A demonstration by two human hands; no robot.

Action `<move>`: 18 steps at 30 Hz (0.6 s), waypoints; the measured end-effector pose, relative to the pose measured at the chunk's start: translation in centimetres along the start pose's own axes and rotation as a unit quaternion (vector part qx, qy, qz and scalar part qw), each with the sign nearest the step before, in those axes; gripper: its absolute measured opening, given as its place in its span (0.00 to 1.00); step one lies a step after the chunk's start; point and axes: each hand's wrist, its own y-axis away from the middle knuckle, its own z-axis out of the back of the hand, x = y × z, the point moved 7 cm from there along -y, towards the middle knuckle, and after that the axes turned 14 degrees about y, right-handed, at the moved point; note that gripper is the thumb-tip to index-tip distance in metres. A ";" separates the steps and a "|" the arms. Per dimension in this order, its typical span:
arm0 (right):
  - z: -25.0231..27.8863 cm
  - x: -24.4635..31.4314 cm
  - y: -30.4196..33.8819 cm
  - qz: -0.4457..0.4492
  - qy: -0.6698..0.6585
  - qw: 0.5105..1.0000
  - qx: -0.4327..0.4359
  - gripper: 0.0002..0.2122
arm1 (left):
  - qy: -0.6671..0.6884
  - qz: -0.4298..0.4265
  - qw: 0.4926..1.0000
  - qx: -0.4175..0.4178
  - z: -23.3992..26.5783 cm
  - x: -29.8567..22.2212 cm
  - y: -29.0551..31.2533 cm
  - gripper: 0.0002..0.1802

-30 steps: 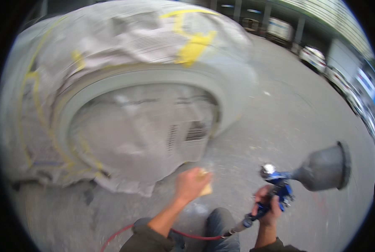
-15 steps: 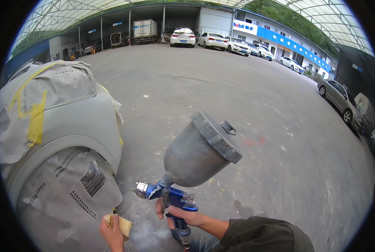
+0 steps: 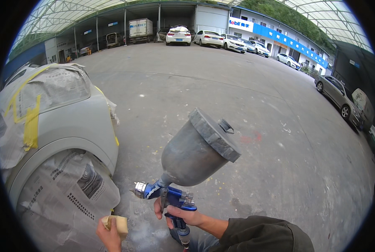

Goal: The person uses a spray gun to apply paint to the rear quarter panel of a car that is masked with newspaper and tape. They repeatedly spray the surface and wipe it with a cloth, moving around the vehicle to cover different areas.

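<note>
My right hand (image 3: 180,213) grips the blue handle of a spray gun (image 3: 166,196) with a large grey cup (image 3: 198,149) on top; its metal nozzle points left toward the car. My left hand (image 3: 108,234) holds a small tan sponge block (image 3: 119,223) low at the frame's bottom, close to the newspaper covering the wheel (image 3: 65,197). The car's pale grey wheel-arch panel (image 3: 69,130) is bare, with newspaper and yellow tape (image 3: 31,122) masking the body above it.
Concrete yard floor (image 3: 238,105) stretches ahead. Parked cars (image 3: 212,38) and a truck (image 3: 140,28) stand at the far sheds; more cars (image 3: 338,94) line the right side under a blue-fronted building.
The view has swung up and right from the masked wheel to the yard. The spray gun now sits centre frame, raised with its cup upright; the left hand with the sponge dropped to the bottom edge.
</note>
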 end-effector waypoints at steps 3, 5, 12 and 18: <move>0.2 -0.1 0.0 -0.002 -0.001 1.000 0.005 0.16 | -0.006 0.000 1.000 0.001 0.1 0.2 0.0 0.09; 0.3 -0.2 0.0 -0.002 -0.001 1.000 0.007 0.16 | -0.005 -0.003 1.000 0.002 0.1 0.3 0.0 0.09; 0.5 -0.1 0.2 -0.001 0.005 1.000 -0.006 0.15 | -0.028 -0.010 1.000 0.005 0.1 -0.7 0.2 0.09; 0.4 -0.2 0.1 -0.005 0.009 1.000 -0.005 0.15 | -0.051 0.003 0.999 0.002 0.0 -1.3 0.1 0.08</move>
